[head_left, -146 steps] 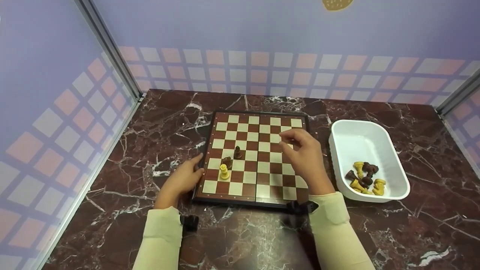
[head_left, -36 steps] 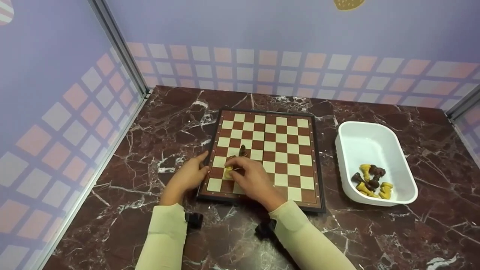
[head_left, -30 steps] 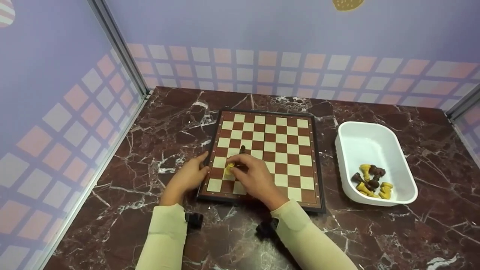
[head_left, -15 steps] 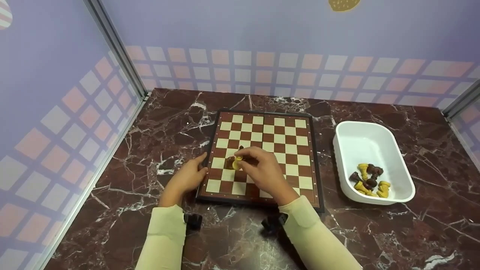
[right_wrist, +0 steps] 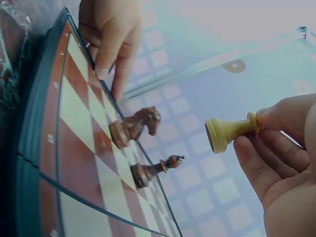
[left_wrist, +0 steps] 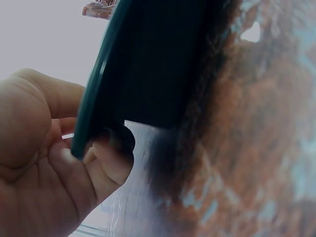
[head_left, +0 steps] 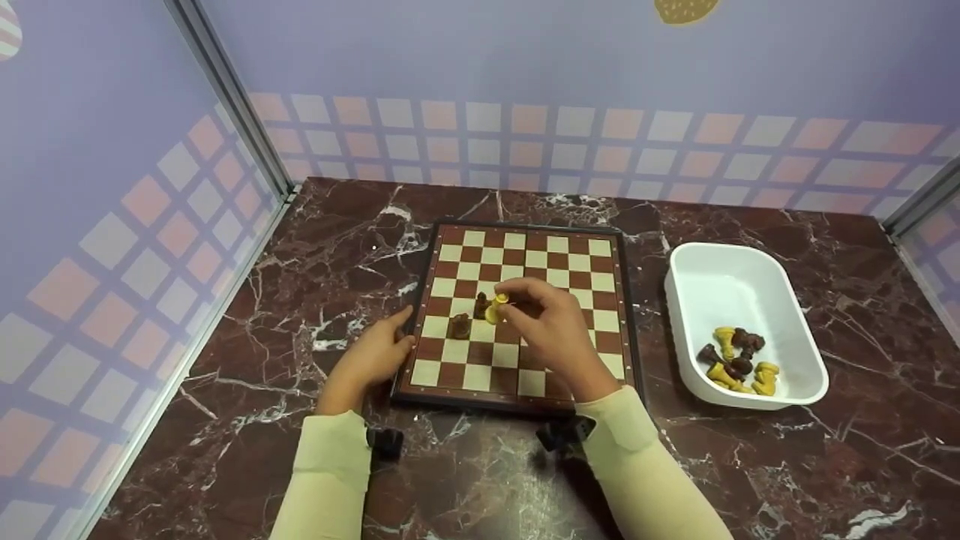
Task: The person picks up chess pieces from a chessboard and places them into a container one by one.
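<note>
My right hand [head_left: 559,326] pinches a yellow rook [right_wrist: 228,133] by its head between thumb and fingers, and holds it above the chessboard [head_left: 592,300]. In the right wrist view the rook's base points toward the board, with a gap between. A brown knight [right_wrist: 140,123] stands upright on the board's left half. Beside it, one row farther back, is a brown bishop [right_wrist: 147,173], which sits just left of the rook in the head view. My left hand [head_left: 371,360] grips the board's left edge; in the left wrist view the dark rim [left_wrist: 106,64] lies between thumb and curled fingers.
A white tub [head_left: 780,300] stands right of the board. Several yellow and brown chess pieces [head_left: 742,360] lie in its near end. The board rests on a dark red marbled table [head_left: 322,247], with tiled-pattern walls behind and at the left.
My right hand came in, took the yellow rook from the square just in front of the knight, lifted it and carried it rightward and away from me. The left hand stays at the board's edge.
</note>
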{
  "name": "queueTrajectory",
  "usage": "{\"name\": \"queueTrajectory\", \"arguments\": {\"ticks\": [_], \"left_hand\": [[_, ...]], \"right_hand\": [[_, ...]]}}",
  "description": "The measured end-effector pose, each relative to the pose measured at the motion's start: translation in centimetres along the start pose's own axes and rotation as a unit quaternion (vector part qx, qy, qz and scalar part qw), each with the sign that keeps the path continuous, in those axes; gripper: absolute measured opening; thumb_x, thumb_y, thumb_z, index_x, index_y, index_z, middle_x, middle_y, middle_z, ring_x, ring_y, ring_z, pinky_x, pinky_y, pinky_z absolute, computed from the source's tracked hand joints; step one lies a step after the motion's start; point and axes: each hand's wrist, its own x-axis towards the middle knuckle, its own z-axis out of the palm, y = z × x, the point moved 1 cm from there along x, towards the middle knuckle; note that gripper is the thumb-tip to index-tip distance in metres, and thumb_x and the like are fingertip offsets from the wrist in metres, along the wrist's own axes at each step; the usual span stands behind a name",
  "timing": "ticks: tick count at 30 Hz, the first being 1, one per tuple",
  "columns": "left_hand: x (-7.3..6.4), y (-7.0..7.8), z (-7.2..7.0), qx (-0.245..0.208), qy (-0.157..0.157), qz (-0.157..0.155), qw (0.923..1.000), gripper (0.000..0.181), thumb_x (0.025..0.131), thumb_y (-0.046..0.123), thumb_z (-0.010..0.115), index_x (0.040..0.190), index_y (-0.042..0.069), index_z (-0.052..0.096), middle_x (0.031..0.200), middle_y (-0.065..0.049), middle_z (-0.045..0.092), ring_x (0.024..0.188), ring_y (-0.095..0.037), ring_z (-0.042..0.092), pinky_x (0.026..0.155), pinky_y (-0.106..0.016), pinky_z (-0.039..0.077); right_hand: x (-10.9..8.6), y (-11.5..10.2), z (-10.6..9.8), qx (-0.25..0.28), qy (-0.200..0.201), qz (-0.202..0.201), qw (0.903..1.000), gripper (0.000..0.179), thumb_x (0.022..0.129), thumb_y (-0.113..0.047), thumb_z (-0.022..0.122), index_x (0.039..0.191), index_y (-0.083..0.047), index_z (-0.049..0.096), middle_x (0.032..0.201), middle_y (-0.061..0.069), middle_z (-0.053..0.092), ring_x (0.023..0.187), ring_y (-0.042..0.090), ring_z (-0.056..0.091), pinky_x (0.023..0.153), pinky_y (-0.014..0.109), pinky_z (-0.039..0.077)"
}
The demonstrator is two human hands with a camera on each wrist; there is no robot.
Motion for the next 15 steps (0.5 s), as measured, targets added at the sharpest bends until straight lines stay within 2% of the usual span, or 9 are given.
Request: {"name": "queueTrajectory", "arguments": {"ticks": [5, 11, 15], "left_hand": [[0.1, 0.0, 0.0, 0.001, 0.0, 0.003, 1.0, 0.055, 0.092, 0.015, 0.046, 0.144, 0.009, 0.027, 0.062, 0.001, 0.046, 0.048, -0.011, 0.04, 0.047, -0.026, 0.037], [0.0, -0.1, -0.1, -0.008, -0.012, -0.007, 0.9999, 0.055, 0.094, 0.017, 0.045, 0.145, 0.012, 0.025, 0.061, 0.001, 0.044, 0.047, -0.011, 0.038, 0.046, -0.026, 0.037], [-0.1, 0.0, -0.1, -0.006, -0.019, -0.011, 0.9997, 0.055, 0.094, 0.018, 0.044, 0.145, 0.014, 0.023, 0.061, 0.001, 0.044, 0.046, -0.011, 0.037, 0.046, -0.026, 0.037]], "right_hand": [[0.1, 0.0, -1.0, 0.003, 0.008, -0.024, 0.9997, 0.021, 0.084, -0.022, 0.065, 0.105, -0.02, 0.065, 0.097, -0.002, 0.066, 0.084, 0.009, 0.063, 0.073, 0.023, 0.052], [0.2, -0.3, -2.2, 0.027, 0.028, -0.007, 0.9992, 0.022, 0.083, -0.016, 0.065, 0.105, -0.013, 0.066, 0.097, 0.004, 0.065, 0.084, 0.015, 0.064, 0.073, 0.024, 0.053], [0.0, -1.8, -3.3, 0.021, 0.043, -0.013, 0.9988, 0.022, 0.084, -0.009, 0.063, 0.105, -0.005, 0.065, 0.098, 0.01, 0.065, 0.086, 0.017, 0.063, 0.074, 0.023, 0.052]]}}
